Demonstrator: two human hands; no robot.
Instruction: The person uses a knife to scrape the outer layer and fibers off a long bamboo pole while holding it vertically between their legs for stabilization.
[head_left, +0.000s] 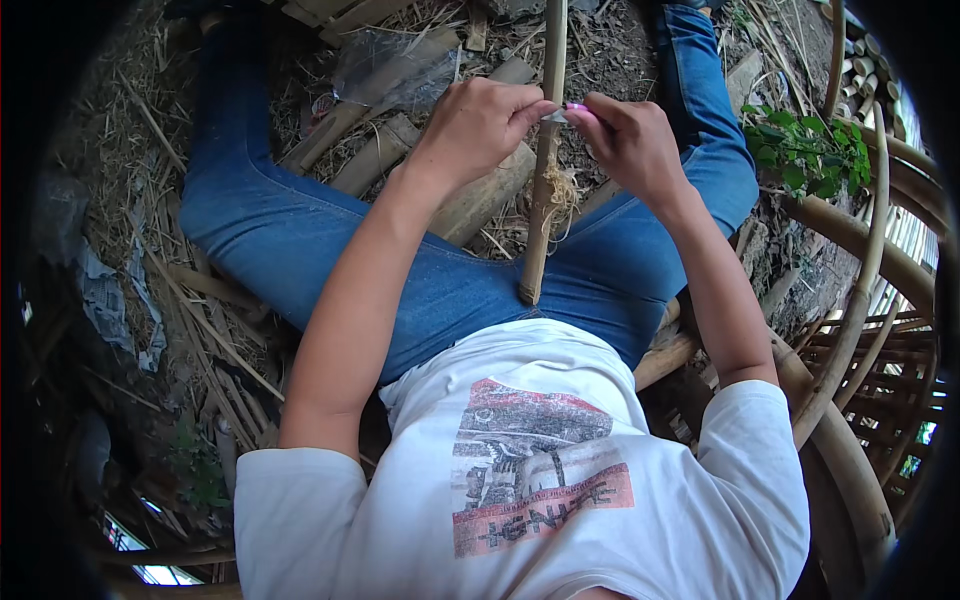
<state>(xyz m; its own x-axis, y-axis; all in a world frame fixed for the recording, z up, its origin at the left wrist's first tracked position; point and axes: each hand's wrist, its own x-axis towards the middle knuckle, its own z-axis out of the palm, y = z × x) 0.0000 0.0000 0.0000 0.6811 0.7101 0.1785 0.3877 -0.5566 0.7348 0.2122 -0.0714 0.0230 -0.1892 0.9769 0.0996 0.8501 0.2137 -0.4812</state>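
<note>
My left hand (478, 125) and my right hand (638, 148) meet in front of a bamboo pole (541, 225), both pinched closed. Between their fingertips stretches a small thin whitish piece (555, 116). At its right end, in my right fingers, is something small and pink (575, 107); its kind is too small to make out. The pole runs between my legs, its near end close to my lap. A tuft of frayed pale fibres (562, 192) hangs on the pole just below my hands.
Cut bamboo pieces (484, 195) lie on straw-strewn ground between my jeans-clad legs (300, 235). Clear plastic sheeting (385, 70) lies beyond. A leafy green plant (810, 150) and curved bamboo poles (865, 260) stand at the right. Torn plastic (110, 300) lies at the left.
</note>
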